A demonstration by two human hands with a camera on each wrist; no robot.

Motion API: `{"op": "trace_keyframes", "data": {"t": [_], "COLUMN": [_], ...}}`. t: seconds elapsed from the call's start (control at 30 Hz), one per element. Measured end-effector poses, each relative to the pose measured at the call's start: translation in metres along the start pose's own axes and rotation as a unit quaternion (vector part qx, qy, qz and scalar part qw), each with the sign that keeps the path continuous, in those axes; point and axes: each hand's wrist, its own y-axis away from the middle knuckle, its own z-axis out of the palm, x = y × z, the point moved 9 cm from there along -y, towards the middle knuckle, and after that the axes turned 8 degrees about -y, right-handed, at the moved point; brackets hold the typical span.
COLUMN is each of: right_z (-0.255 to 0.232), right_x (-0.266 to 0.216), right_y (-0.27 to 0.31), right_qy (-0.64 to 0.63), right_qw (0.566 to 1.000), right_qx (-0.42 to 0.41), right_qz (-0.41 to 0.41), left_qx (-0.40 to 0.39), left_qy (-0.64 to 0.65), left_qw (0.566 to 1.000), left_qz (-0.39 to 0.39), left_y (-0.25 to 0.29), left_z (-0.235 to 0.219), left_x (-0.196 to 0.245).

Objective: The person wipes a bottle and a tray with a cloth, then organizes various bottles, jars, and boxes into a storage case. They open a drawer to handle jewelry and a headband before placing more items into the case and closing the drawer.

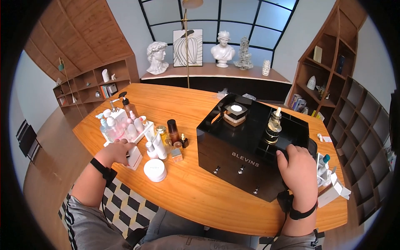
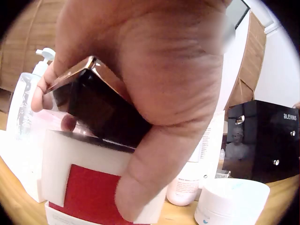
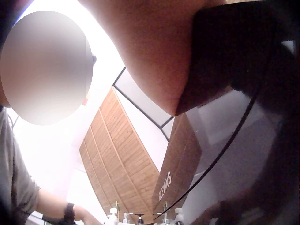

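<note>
My left hand (image 1: 116, 152) is at the near left of the table, over a small white box (image 1: 134, 159) with a red panel (image 2: 91, 192). In the left wrist view its fingers curl round a glossy black square piece (image 2: 101, 110) with gold edges, tilted above the box, and the thumb lies against the box's side. My right hand (image 1: 298, 166) rests on the near right rim of a black organizer (image 1: 225, 152) marked ALEVINS; the right wrist view hides its fingers. A square jar with a black lid (image 1: 236, 111) and a dropper bottle (image 1: 273, 125) stand on the organizer.
Pump bottles and pink-white bottles crowd a white tray (image 1: 143, 134) at the left. Between tray and organizer stand a brown bottle (image 1: 173, 131), white tubes (image 1: 158, 146) and a white round jar (image 1: 155, 171). An opened white carton (image 1: 333, 191) lies at the right edge.
</note>
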Motion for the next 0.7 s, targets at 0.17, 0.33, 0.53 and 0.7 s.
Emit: {"op": "trace_keyframes", "data": {"t": [0.17,0.33,0.53,0.7], "right_z": [0.001,0.0,-0.002,-0.003], "right_x": [0.0,0.0,-0.001,0.002], "right_y": [0.0,0.0,0.001,0.002], "right_qy": [-0.004,-0.002,-0.002,0.002], "right_qw": [1.0,1.0,1.0,1.0], "right_qx": [-0.003,0.004,0.018,0.012], "right_qz": [-0.002,-0.007,-0.023,-0.017], "left_qx": [-0.041,-0.007,0.036,0.184], "left_qy": [0.074,0.092,0.093,0.046], "left_qw": [0.995,0.99,0.992,0.978], "left_qz": [-0.046,-0.102,-0.073,-0.082], "left_y": [-0.012,-0.006,0.008,0.041], "left_z": [0.011,0.017,0.004,-0.016], "left_x": [-0.008,-0.01,0.0,0.023]}}
